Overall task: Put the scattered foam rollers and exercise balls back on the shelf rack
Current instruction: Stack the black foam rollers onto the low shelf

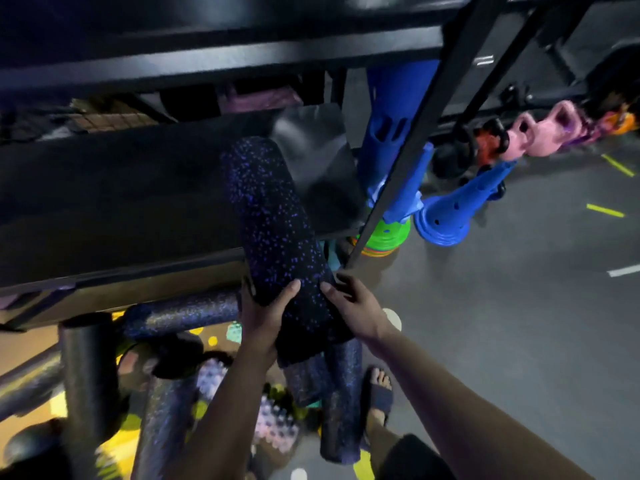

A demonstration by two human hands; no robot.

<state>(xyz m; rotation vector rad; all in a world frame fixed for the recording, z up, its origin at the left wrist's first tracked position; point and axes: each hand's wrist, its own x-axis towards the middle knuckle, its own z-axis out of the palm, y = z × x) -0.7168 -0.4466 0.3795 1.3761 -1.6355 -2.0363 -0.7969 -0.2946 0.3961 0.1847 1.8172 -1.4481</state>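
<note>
Roller (273, 220), speckled foam: left hand (265, 318) and right hand (358, 306) both clasp near end; far end rests on shelf (121, 202). Slide lengthwise, level, clear of upright post (382, 192).

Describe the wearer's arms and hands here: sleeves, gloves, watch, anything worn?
The left hand and right hand are bare: no gloves, and no rings or watch that I can make out. The left forearm and right forearm are uncovered to the frame's lower edge, so no sleeves show. No straps or markings are visible, though blur limits fine detail.
</note>
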